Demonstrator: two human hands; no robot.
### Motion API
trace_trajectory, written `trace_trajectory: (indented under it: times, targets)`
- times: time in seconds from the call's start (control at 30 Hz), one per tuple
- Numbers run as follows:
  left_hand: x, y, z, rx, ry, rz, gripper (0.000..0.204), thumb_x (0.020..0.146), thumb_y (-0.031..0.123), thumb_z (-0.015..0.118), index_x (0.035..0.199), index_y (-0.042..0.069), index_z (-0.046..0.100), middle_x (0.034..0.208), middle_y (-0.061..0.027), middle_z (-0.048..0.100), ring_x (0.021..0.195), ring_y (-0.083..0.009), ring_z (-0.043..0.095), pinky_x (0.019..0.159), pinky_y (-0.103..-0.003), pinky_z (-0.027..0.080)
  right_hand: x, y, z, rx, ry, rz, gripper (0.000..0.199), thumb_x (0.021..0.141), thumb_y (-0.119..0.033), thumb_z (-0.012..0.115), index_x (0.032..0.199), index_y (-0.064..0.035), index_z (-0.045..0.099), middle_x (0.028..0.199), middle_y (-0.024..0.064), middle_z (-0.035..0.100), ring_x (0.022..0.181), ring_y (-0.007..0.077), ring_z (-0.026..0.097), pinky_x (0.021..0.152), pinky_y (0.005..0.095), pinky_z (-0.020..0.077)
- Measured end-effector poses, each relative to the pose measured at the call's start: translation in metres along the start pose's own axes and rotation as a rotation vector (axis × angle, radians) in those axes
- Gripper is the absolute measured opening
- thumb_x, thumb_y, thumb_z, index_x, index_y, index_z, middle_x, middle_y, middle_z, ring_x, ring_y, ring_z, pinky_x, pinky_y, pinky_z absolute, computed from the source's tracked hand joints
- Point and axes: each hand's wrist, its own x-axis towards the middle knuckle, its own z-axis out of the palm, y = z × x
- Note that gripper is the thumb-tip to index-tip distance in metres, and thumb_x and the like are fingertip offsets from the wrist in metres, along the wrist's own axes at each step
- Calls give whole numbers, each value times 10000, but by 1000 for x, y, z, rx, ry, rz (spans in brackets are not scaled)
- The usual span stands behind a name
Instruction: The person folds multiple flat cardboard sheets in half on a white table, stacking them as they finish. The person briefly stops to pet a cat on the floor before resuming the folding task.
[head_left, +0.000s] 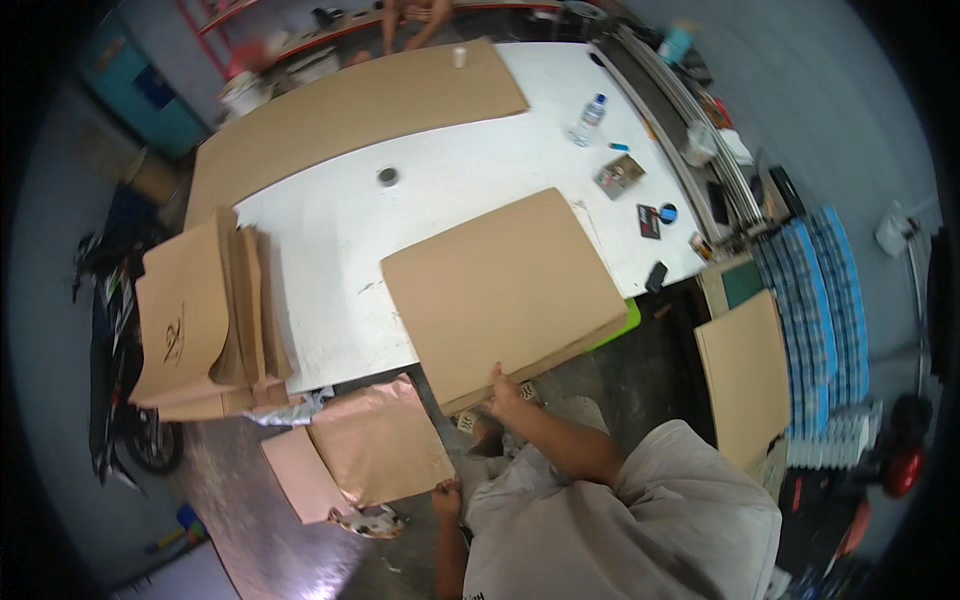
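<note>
A stack of large brown paper sheets (505, 280) lies on the white table (330, 250) and overhangs its near edge. My right hand (505, 392) grips the stack's near edge, thumb on top. Lower down, a copper-coloured sheet (385, 440) lies on top of a pink sheet (295, 475) near the floor. My left hand (447, 494) is closed on the copper sheet's near right corner.
A pile of folded brown paper bags (205, 320) sits at the table's left end. A long brown sheet (350, 110) covers the far side. On the table are a tape roll (387, 176) and a water bottle (590, 118). A cardboard panel (745, 375) stands at right. Another person's hands (415, 22) are at the far end.
</note>
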Motion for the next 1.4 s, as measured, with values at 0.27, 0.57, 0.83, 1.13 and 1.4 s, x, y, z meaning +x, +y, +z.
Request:
trace_trajectory:
  times: [0.27, 0.57, 0.83, 1.13, 1.4]
  targets:
    - [79, 101, -38, 202, -165, 38, 280, 932, 219, 805, 964, -42, 709, 958, -101, 746, 886, -179, 692, 869, -350, 558, -40, -9, 5, -150, -67, 132, 686, 1021, -469, 679, 1551, -142, 393, 1551, 123, 481, 1412, 336, 492, 1135, 539, 475]
    - [-99, 430, 21, 293, -1030, 416, 427, 962, 135, 769, 1348, 13, 634, 1312, -130, 701, 1234, -226, 644, 1099, -365, 481, 22, 29, 27, -244, -178, 83, 636, 1025, -503, 658, 1475, -92, 475, 1443, 153, 581, 1274, 318, 616, 969, 466, 621]
    - [-150, 505, 83, 235, -1311, 557, 385, 996, 134, 725, 1354, 22, 637, 1355, -145, 683, 1268, -239, 631, 1090, -369, 484, 36, -70, 8, -1084, -812, 237, 834, 975, -616, 665, 1566, -80, 421, 1412, 273, 602, 1106, 356, 729, 841, 463, 650]
    - [-96, 541, 80, 183, -1069, 484, 364, 1005, 164, 717, 1324, 4, 648, 1340, -173, 683, 1239, -248, 647, 1075, -369, 495, 39, -385, -122, -975, 1111, -740, 790, 920, -501, 703, 1503, -24, 464, 1406, 251, 578, 1352, 398, 524, 1073, 548, 460]
    - [108, 341, 49, 1094, -488, 574, 429, 989, 372, 710, 1188, -8, 689, 1097, -189, 765, 984, -289, 754, 855, -432, 590, 110, -431, -199, -900, 876, -472, 769, 858, -501, 745, 1399, -23, 481, 1331, 244, 613, 1184, 408, 668, 1007, 559, 531]
